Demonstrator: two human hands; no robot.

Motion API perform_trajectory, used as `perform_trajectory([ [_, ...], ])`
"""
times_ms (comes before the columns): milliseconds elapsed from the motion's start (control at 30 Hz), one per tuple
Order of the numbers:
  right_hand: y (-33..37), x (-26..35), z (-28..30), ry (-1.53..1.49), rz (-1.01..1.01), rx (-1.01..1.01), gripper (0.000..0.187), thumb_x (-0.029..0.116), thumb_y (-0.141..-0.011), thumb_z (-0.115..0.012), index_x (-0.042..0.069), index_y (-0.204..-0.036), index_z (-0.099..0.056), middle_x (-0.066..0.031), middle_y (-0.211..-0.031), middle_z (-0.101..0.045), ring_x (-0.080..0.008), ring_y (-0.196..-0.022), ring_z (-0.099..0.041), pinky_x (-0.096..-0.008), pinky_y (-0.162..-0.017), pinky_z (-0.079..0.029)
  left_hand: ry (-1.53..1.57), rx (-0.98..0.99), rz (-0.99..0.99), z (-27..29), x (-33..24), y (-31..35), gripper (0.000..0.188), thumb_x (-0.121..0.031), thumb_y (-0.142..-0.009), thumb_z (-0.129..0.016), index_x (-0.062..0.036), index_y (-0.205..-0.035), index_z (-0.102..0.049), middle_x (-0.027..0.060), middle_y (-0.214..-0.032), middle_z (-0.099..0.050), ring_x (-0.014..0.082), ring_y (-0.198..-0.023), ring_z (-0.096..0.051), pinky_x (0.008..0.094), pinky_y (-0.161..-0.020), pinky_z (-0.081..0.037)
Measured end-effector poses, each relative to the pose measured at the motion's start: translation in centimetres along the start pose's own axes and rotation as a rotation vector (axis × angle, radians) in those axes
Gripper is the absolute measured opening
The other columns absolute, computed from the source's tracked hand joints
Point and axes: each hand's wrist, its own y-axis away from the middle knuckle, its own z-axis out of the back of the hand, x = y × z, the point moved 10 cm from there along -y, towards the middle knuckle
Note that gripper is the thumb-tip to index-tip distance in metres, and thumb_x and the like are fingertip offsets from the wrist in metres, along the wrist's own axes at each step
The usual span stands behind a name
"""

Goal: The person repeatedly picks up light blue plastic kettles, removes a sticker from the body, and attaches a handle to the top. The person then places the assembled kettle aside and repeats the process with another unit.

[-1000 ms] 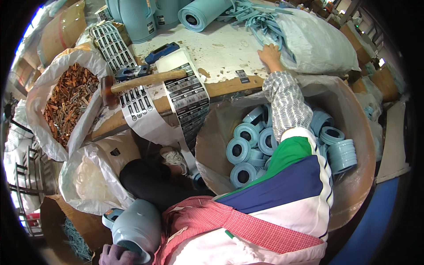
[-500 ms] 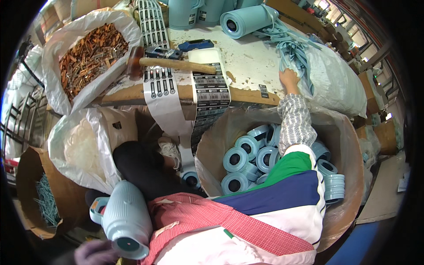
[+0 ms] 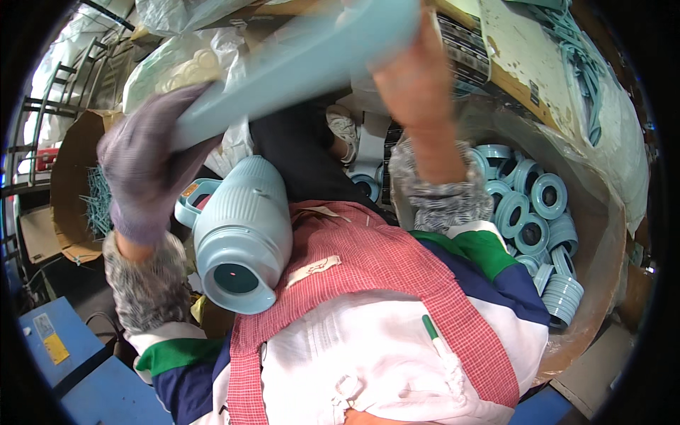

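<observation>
Purple-grey glove on the left hand [image 3: 145,166], blurred; it appears closed around the lower end of a pale blue strip [image 3: 297,78]. Right hand [image 3: 414,81], bare, lies at 2 o'clock from the left (12 = top of view) and appears clenched on the strip's upper end, though blur hides the exact finger contact. Strip spans between the two, raised, long axis from about 8 to 2 o'clock. Main relation: pale blue flask body [image 3: 244,202] lies on the lap below the strip, at 4 o'clock from the left hand and 7 o'clock from the right; left hand is clearly the nearer. Flask's long axis runs near 12:30 to 6:30, so it crosses the strip's line at an angle rather than running parallel. Its open mouth faces 6 o'clock, towards the wearer; its handle [image 3: 185,210] sits on the 9 o'clock side, just under the gloved hand. Neither hand is seen touching the flask. Red checked apron [image 3: 340,234] adjoins it at 3 o'clock. Farther out: thin blue pieces [image 3: 98,195] in a box at 8 o'clock from the left hand; ringed blue parts [image 3: 511,212] at 4 o'clock from the right; strip bundle [image 3: 584,64] near 3 o'clock, by the table [image 3: 528,88].
</observation>
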Motion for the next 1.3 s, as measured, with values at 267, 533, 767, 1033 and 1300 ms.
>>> perform_trajectory([
  [267,6.9,-11.4,-10.2,-0.216,-0.438,0.222,0.015,0.017,-0.094,-0.048,0.004,-0.100,-0.050,0.0015,-0.060,-0.045,-0.0039,-0.049,-0.039,-0.0186,-0.045,-0.030,0.743,-0.394,1.287,-0.1,5.2,14.8,0.043,-0.018,-0.085,-0.059,0.0052,-0.120,-0.049,-0.0003,-0.068,-0.053,0.0011,-0.047,-0.040,0.0149,-0.040,-0.026],
  [533,12.5,-15.2,-17.0,-0.289,-0.834,0.503,0.015,0.018,-0.094,-0.048,0.003,-0.099,-0.050,-0.0015,-0.070,-0.054,-0.0061,-0.060,-0.046,-0.0206,-0.057,-0.037,0.958,-0.745,1.524,-0.8,2.9,30.0,0.017,-0.020,-0.088,-0.057,-0.0033,-0.090,-0.054,0.0026,-0.080,-0.056,0.0039,-0.052,-0.045,0.0155,-0.047,-0.036],
  [767,15.2,-15.3,-16.4,0.025,-0.953,0.577,0.017,0.015,-0.089,-0.052,0.001,-0.099,-0.051,-0.0065,-0.087,-0.064,-0.0123,-0.090,-0.056,-0.0271,-0.088,-0.039,1.308,-1.087,1.353,-4.9,0.9,32.4,0.006,-0.008,-0.082,-0.058,-0.0058,-0.086,-0.055,0.0033,-0.103,-0.053,0.0125,-0.091,-0.054,0.0263,-0.084,-0.043],
  [1033,15.5,-15.8,-12.5,-0.119,-0.954,0.392,0.019,0.019,-0.095,-0.043,0.004,-0.106,-0.047,-0.0107,-0.090,-0.063,-0.0176,-0.094,-0.057,-0.0303,-0.089,-0.043,1.367,-0.816,1.338,-5.7,2.3,28.9,0.029,-0.016,-0.085,-0.059,-0.0002,-0.109,-0.053,-0.0026,-0.091,-0.053,0.0051,-0.084,-0.048,0.0195,-0.079,-0.039],
  [1300,13.8,-13.9,-11.7,-0.055,-0.783,0.311,0.026,0.028,-0.098,-0.037,0.006,-0.104,-0.050,-0.0089,-0.090,-0.061,-0.0149,-0.088,-0.057,-0.0294,-0.084,-0.042,0.697,-0.613,1.130,-2.4,2.8,24.6,0.036,-0.027,-0.091,-0.051,0.0018,-0.112,-0.052,0.0097,-0.104,-0.057,0.0170,-0.096,-0.053,0.0303,-0.089,-0.040],
])
